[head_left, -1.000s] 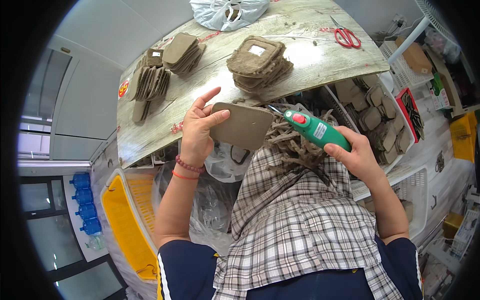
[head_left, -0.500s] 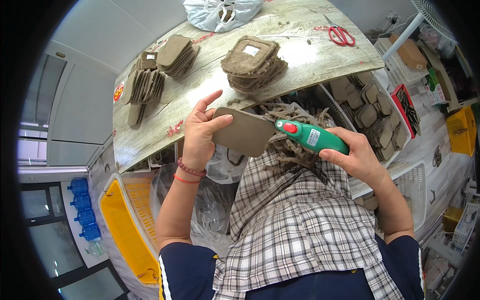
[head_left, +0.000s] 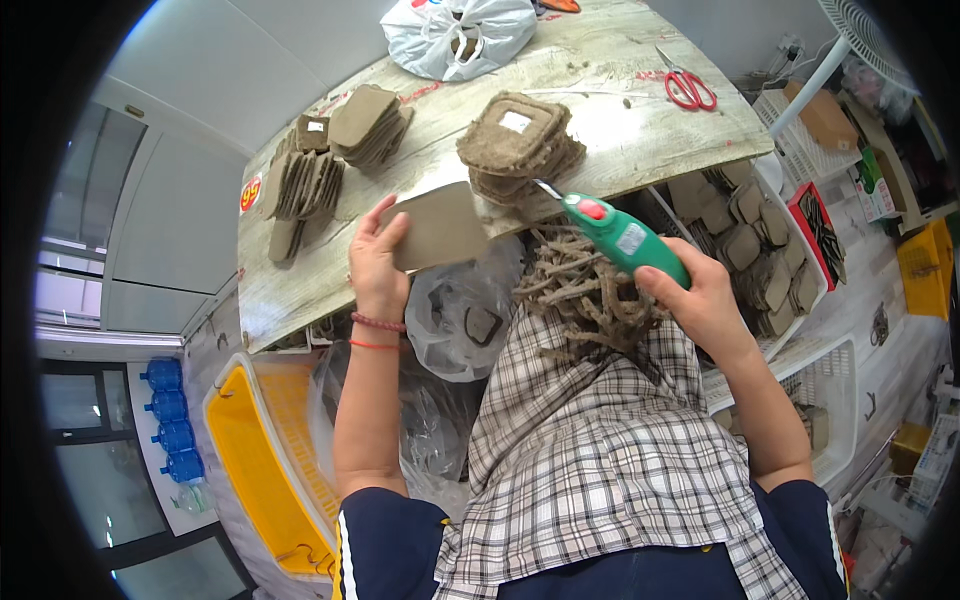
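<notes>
My left hand (head_left: 378, 262) grips a flat brown pad (head_left: 442, 228) with rounded corners by its left side, over the table's near edge. My right hand (head_left: 692, 300) is wrapped round a green handheld power cutter (head_left: 628, 240) with a red button. Its metal tip points up and left, apart from the pad, close to a stack of rough-edged brown pads (head_left: 515, 140). Below the cutter, a heap of brown trimmed strips (head_left: 585, 285) lies on my plaid apron (head_left: 600, 450).
On the wooden table (head_left: 400, 130) are smooth pad stacks (head_left: 365, 125), a white plastic bag (head_left: 460, 40) and red-handled scissors (head_left: 688, 88). Clear plastic bags (head_left: 455, 320) hang below its edge. A yellow basket (head_left: 260, 450) stands left; crates of pads (head_left: 750, 240) stand right.
The pad has moved left and up, away from the cutter. The cutter's tip has swung upward, clear of the pad's edge. The view has shifted slightly.
</notes>
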